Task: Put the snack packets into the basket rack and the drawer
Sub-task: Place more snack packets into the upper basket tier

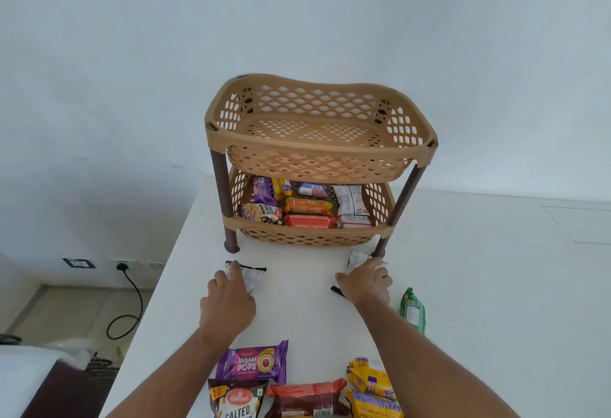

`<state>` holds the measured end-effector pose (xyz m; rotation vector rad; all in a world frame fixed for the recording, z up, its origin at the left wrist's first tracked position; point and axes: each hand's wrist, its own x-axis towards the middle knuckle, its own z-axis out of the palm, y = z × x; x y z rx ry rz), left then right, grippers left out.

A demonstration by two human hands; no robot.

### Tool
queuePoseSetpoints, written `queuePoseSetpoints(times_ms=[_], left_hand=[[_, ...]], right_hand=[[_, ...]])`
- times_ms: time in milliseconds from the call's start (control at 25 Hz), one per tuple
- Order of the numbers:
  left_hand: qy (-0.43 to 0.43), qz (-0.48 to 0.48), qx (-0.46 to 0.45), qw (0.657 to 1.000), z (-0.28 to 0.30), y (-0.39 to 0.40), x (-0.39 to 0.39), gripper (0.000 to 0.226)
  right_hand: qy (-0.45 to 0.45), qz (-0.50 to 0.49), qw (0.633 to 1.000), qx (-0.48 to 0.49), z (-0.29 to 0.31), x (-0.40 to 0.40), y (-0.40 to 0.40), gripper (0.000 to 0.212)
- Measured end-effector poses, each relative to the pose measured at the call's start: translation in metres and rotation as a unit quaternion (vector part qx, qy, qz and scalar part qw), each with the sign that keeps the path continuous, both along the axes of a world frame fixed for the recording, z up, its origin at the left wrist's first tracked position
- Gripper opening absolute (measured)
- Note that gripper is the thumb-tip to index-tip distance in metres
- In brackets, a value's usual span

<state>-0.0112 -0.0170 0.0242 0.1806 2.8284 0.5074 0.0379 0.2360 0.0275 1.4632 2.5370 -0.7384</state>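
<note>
A tan two-tier basket rack [317, 156] with brown legs stands on the white counter [297, 311]. Its top basket holds nothing; the lower basket [307, 235] holds several snack packets. My left hand [228, 302] is closed on a white packet [250, 276] lying in front of the rack's left leg. My right hand [365, 280] grips another white packet [357, 258] beside the right front leg. Nearer me lie a purple Jim Jam Pops packet [254, 363], a salted peanuts packet [238, 401], a red biscuit packet [307, 399] and yellow packets [372, 388].
A green packet [412, 310] lies right of my right arm. The counter's left edge drops to a floor with a black cable [127, 308] and wall sockets. A white wall stands behind the rack. No drawer is in view.
</note>
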Motion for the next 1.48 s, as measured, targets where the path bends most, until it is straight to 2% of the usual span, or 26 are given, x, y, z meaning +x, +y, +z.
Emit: queuePoseSetpoints(times_ms=[160, 360, 520, 640, 800, 960, 1080, 1280, 1480], left_hand=[[-0.010, -0.036, 0.022, 0.999, 0.015, 0.005, 0.002, 0.074], [0.023, -0.096, 0.045, 0.994, 0.046, 0.012, 0.010, 0.068], [0.048, -0.144, 0.077, 0.985, 0.086, 0.017, 0.013, 0.068], [0.080, -0.176, 0.093, 0.977, 0.120, 0.019, 0.017, 0.068], [0.134, -0.210, 0.131, 0.960, 0.177, 0.017, 0.021, 0.072], [0.201, -0.222, 0.178, 0.937, 0.252, 0.013, 0.010, 0.057], [0.234, -0.202, 0.215, 0.926, 0.298, 0.015, -0.012, 0.068], [0.280, -0.132, 0.219, 0.925, 0.331, 0.041, -0.091, 0.077], [0.235, -0.229, 0.130, 0.936, 0.331, 0.071, -0.154, 0.084]], right_hand=[[-0.034, 0.051, 0.998, 0.008, 0.000, 0.007, 0.002, 0.090], [-0.043, 0.144, 0.988, -0.030, 0.008, 0.019, 0.010, 0.073], [-0.030, 0.212, 0.970, -0.115, 0.035, 0.028, 0.014, 0.087], [-0.004, 0.253, 0.956, -0.148, 0.073, 0.036, 0.015, 0.093], [0.032, 0.327, 0.933, -0.148, 0.146, 0.042, 0.021, 0.084], [0.117, 0.362, 0.907, -0.182, 0.231, 0.046, 0.031, 0.078], [0.180, 0.379, 0.886, -0.198, 0.286, 0.041, 0.036, 0.070], [0.276, 0.357, 0.880, -0.150, 0.339, -0.005, 0.047, 0.077], [0.275, 0.386, 0.879, 0.055, 0.348, -0.071, 0.048, 0.085]])
